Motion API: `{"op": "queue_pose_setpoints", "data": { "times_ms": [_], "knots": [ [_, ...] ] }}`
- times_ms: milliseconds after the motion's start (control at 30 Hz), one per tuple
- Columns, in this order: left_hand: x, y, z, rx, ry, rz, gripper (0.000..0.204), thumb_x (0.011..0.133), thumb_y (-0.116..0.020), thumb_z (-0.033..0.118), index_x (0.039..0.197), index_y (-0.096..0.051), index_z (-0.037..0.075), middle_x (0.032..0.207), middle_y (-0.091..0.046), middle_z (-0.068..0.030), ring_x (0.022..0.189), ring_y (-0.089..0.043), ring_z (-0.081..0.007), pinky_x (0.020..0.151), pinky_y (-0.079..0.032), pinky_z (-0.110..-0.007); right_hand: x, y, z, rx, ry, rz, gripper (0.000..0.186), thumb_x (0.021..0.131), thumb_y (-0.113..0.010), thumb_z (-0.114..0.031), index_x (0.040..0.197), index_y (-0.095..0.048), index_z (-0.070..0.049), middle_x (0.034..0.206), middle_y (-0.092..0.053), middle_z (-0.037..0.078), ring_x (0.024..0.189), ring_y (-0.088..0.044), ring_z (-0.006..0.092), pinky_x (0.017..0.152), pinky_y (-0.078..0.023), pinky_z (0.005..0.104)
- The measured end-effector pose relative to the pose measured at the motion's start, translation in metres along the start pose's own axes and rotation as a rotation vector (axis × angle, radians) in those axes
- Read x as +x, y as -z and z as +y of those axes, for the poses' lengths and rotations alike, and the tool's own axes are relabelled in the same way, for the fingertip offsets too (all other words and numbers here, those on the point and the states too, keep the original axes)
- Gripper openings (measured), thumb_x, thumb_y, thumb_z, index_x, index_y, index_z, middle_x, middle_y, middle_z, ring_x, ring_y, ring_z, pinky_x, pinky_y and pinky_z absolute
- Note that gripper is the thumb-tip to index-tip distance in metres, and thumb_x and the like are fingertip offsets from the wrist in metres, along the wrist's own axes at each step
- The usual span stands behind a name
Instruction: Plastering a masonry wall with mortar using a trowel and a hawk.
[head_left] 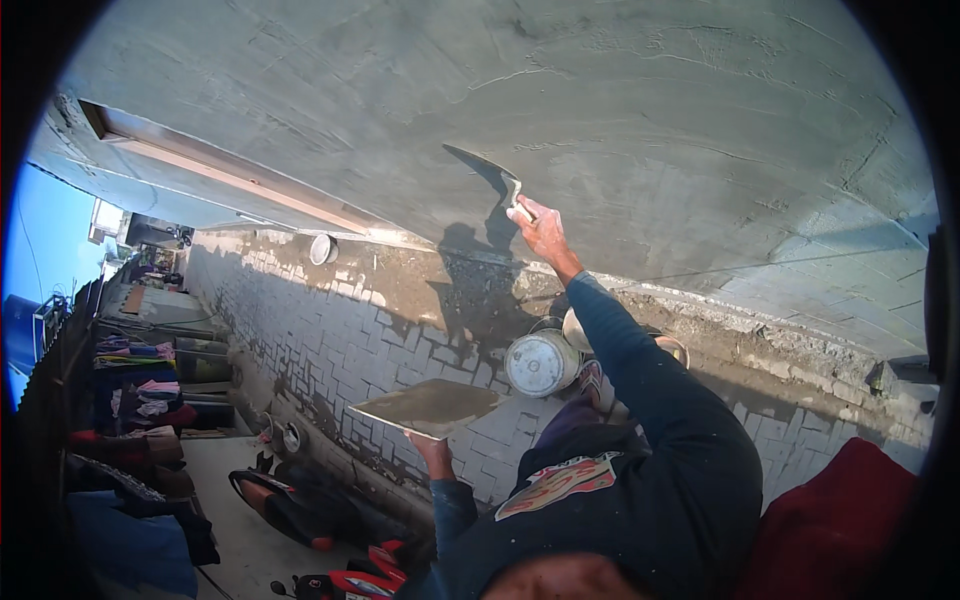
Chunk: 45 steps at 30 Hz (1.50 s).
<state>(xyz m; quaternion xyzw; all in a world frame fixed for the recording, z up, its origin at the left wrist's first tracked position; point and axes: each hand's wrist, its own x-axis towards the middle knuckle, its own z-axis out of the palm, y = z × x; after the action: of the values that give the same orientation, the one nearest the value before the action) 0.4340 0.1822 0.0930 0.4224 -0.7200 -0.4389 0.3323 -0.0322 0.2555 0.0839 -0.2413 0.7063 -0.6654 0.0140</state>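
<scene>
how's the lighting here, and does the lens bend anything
Head view: strong light throws a dark shadow onto the wall and paving, below the trowel in the right hand; head view: the fisheye curves the wall's base and leaves black corners.

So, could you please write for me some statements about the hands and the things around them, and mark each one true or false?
1. The right hand holds a pointed trowel near the grey wall. True.
2. The left hand holds a plasterer's hawk from below. True.
3. The plasterer's hawk is pressed flat against the wall. False: it is held away from it.
4. A white bucket is near the person's shoe. True.
5. Both hands wear gloves. False: both are bare.
</scene>
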Motion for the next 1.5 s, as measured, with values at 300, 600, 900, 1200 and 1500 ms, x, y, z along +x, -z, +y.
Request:
{"op": "queue_pose_setpoints", "data": {
  "times_ms": [300,600,900,1200,1500],
  "knots": [
    [0.04,-0.088,0.023,-0.287,0.012,-0.197,0.056,0.09,-0.067,0.008,0.14,-0.042,0.004,0.13,-0.054,-0.0099,0.113,-0.056,-0.0202,0.092,-0.05,-0.034,-0.058,0.267,-0.021,0.237,-0.092,0.141,0.043,0.09,-0.073,-0.023,0.124,-0.065,0.003,0.082,-0.065,0.003,0.062,-0.053,0.0069,0.057,-0.047,0.0243],
    [0.044,-0.17,0.008,-0.435,0.13,-0.52,0.06,0.088,-0.068,0.007,0.14,-0.04,0.002,0.13,-0.054,-0.0101,0.113,-0.058,-0.0214,0.092,-0.053,-0.036,-0.147,0.514,-0.062,0.196,-0.047,0.364,0.052,0.087,-0.074,-0.022,0.129,-0.06,0.007,0.078,-0.063,0.007,0.065,-0.056,0.0121,0.058,-0.046,0.0269],
    [0.025,-0.16,0.002,-0.382,0.06,-0.397,0.058,0.087,-0.067,0.003,0.139,-0.041,0.002,0.129,-0.055,-0.0099,0.111,-0.058,-0.0209,0.092,-0.053,-0.035,-0.12,0.301,-0.047,-0.206,-0.074,0.181,0.052,0.085,-0.078,-0.03,0.121,-0.065,0.005,0.096,-0.071,0.013,0.08,-0.062,0.0149,0.074,-0.05,0.0286],
    [0.007,-0.065,-0.024,-0.463,0.244,-0.095,0.053,0.095,-0.062,0.018,0.141,-0.038,0.005,0.13,-0.053,-0.0105,0.112,-0.059,-0.0227,0.092,-0.055,-0.038,-0.027,-0.021,0.022,-0.199,-0.056,-0.16,0.049,0.088,-0.068,-0.04,0.124,-0.066,-0.008,0.102,-0.069,0.018,0.098,-0.065,0.0361,0.087,-0.05,0.0421],
    [0.016,-0.023,-0.029,-0.262,0.201,0.034,0.056,0.089,-0.069,0.009,0.137,-0.043,-0.001,0.128,-0.055,-0.0113,0.111,-0.057,-0.0202,0.095,-0.049,-0.034,-0.023,0.032,0.046,-0.017,-0.148,0.025,0.054,0.085,-0.076,-0.036,0.125,-0.065,-0.001,0.121,-0.068,0.018,0.107,-0.067,0.0234,0.092,-0.05,0.0334]
  ]
}}
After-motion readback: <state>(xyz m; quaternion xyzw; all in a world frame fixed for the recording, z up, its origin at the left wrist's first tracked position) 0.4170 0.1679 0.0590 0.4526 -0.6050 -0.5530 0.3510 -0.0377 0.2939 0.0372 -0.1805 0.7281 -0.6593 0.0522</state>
